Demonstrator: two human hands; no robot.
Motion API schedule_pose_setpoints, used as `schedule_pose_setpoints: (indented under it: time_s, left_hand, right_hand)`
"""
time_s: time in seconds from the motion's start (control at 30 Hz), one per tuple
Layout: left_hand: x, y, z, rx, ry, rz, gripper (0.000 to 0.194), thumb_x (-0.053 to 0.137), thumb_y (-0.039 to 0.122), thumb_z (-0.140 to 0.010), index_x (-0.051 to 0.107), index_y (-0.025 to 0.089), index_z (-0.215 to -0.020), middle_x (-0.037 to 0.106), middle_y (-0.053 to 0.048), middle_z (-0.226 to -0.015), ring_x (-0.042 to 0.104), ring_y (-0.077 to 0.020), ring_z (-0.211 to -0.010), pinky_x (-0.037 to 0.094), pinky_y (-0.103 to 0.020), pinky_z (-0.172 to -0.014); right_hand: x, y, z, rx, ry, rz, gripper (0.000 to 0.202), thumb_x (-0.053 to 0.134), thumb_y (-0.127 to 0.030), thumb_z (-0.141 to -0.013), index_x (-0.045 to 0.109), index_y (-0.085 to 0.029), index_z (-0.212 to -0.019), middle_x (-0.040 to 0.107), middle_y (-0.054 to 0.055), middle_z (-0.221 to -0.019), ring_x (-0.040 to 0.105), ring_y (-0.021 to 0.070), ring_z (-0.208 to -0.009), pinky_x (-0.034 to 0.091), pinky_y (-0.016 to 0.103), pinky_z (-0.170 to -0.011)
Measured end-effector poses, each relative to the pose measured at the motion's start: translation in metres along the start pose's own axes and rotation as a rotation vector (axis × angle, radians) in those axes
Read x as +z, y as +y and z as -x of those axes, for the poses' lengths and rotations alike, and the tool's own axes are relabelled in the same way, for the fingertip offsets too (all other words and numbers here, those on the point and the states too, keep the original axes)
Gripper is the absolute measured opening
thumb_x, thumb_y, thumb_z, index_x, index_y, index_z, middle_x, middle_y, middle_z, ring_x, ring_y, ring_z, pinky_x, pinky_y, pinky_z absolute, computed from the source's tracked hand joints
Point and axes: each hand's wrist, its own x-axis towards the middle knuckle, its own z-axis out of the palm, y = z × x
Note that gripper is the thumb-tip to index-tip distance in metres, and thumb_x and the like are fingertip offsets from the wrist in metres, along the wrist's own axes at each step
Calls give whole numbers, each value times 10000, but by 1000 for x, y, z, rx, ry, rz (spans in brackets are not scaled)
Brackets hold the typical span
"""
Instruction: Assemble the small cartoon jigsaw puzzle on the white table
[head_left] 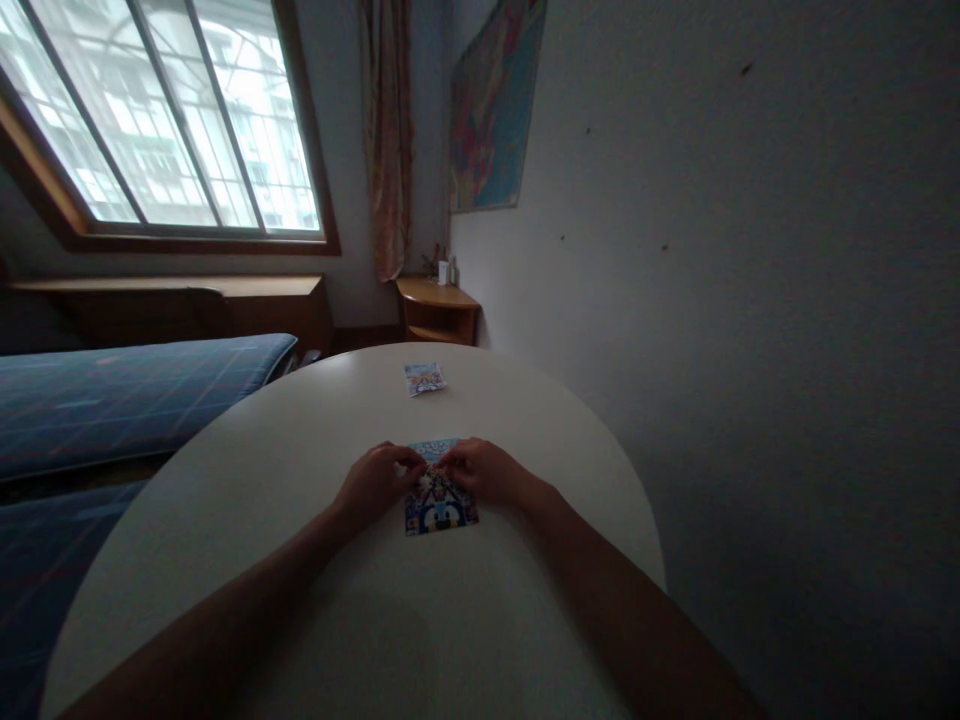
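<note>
A small square picture sheet [442,515], printed in blue, dark and light colours with a cartoon-like figure near its lower edge, lies flat on the white round table [360,600]. Over its left upper part rests my left hand [381,478], thumb and fingers pinched together. From the other side my right hand [484,472] reaches in, its fingertips also pinched and almost meeting the left ones at the sheet's middle. Whatever is between the fingertips is too small to name. Farther back on the table lies a second small picture sheet [424,378], paler and slightly askew.
A mattress with a blue plaid cover [135,400] stands at the left, close to the table's edge. The bare wall [750,350] runs along the right. Behind the table are a wooden corner shelf [439,293], a curtain [388,150] and a window [172,120].
</note>
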Motion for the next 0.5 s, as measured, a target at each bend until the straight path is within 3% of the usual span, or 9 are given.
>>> schedule_pose_setpoints:
  time_s: [0.27, 0.5]
  left_hand:
    - [0, -1, 1, 9, 11, -4, 184, 592, 327, -828, 762, 257, -820, 727, -31, -847, 634, -229, -864, 483, -332, -793]
    - [2, -8, -2, 116, -43, -3, 181, 592, 331, -841, 756, 265, -800, 717, -26, -813, 606, -228, -862, 477, -343, -810]
  right_hand:
    - [2, 2, 0, -123, -47, 88, 267, 624, -200, -842, 755, -230, -1072, 693, 79, -983, 609, 169, -875, 458, 276, -836]
    - [3, -3, 2, -107, -49, 148, 276, 618, -202, -838, 751, -240, -1077, 686, 79, -984, 612, 184, -893, 460, 289, -835]
